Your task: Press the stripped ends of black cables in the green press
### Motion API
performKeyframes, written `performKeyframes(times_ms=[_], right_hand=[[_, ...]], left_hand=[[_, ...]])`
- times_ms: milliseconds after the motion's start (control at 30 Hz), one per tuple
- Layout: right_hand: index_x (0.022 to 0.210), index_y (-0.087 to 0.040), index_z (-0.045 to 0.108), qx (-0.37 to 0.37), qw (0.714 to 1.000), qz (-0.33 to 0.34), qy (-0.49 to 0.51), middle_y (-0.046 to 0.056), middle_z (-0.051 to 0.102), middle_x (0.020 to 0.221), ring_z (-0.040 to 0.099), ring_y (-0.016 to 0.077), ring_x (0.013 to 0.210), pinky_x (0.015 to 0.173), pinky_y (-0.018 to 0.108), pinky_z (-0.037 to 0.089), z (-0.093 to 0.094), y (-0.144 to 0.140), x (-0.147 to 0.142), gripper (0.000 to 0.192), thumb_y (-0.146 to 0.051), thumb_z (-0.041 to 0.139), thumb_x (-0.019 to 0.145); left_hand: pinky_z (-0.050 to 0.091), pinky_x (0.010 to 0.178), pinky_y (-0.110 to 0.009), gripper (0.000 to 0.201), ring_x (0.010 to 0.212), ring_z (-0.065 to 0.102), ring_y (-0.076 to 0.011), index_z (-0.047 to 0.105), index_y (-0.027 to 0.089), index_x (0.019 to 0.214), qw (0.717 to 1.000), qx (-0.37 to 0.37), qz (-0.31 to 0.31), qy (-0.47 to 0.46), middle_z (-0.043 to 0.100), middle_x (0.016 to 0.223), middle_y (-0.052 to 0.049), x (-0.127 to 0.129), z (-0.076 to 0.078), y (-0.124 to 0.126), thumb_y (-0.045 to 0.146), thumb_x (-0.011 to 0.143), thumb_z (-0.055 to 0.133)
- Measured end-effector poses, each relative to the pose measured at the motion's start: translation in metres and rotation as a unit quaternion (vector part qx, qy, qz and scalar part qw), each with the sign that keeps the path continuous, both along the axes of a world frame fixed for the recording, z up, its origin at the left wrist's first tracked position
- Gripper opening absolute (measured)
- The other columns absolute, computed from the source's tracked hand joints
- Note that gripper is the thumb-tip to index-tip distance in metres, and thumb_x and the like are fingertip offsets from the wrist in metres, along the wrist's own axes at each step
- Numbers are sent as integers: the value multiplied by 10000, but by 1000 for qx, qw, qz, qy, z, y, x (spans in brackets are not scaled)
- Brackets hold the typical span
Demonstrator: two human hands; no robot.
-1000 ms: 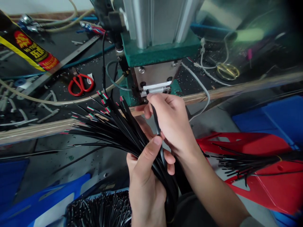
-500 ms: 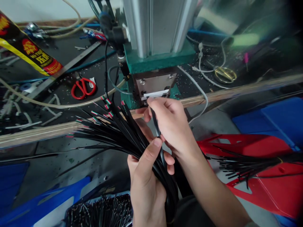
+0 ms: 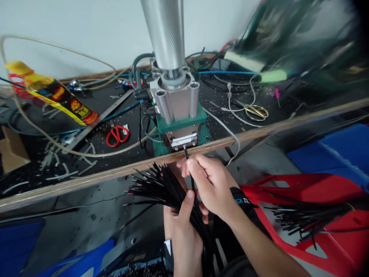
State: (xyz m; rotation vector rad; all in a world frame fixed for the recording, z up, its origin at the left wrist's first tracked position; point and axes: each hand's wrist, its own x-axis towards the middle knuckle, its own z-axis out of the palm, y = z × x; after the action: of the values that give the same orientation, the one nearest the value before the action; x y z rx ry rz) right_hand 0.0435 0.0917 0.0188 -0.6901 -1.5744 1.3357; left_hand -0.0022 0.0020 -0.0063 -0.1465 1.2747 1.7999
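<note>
My left hand [image 3: 180, 227] grips a thick bundle of black cables [image 3: 161, 184] that fans out to the left, its cut ends showing red, green and white cores. Between the thumb and fingers of my right hand [image 3: 209, 182] is one single black cable [image 3: 188, 163], its tip just below the slot of the small press machine [image 3: 177, 115]. The machine has a green base, a metal front plate and a tall silver cylinder, and stands at the bench's front edge.
Red scissors [image 3: 117, 134], gold scissors [image 3: 255, 112], hoses, a yellow bag [image 3: 57, 98] and cable scraps litter the black bench. A red bin [image 3: 325, 231] at the right holds more black cables. Blue bins sit at the lower left and far right.
The view has pulled back and tilted up, so the machine looks smaller and farther. The single cable's tip has come out of the slot and now sits just below it.
</note>
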Motion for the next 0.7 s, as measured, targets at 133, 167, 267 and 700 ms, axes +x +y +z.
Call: performKeyframes(times_ms=[133,167,267,700], right_hand=[[840,-240,606,8,1000,11,9,-4,700,792,703,156,724,826,314,591,7,-9,13,361,-354,525,1173],[870,-237,635,3,1000,14,9,6,720,828,706,157,715,781,311,589,8,-10,15,343,-364,531,1171],[893,-226,672,-4,1000,12,9,21,740,839,715,159,720,708,298,568,12,-12,19,335,-379,551,1165],[1014,-207,737,-70,997,-3,23,12,751,851,582,71,432,351,180,454,27,-27,32,250,-433,679,1103]], left_hand=[[420,371,-189,391,393,535,-96,764,156,921,1000,0,-22,6,685,603,17,-2,-4,-4,424,759,998],[414,377,-188,391,396,525,-93,765,155,890,1000,4,-25,9,652,575,27,-3,-3,-5,434,755,1004],[399,383,-187,406,415,519,-95,783,169,901,999,26,-27,14,612,560,38,-1,2,-7,440,726,1028],[433,417,-202,456,443,511,-100,763,149,727,995,23,0,95,595,518,27,4,19,-9,451,619,1087]])
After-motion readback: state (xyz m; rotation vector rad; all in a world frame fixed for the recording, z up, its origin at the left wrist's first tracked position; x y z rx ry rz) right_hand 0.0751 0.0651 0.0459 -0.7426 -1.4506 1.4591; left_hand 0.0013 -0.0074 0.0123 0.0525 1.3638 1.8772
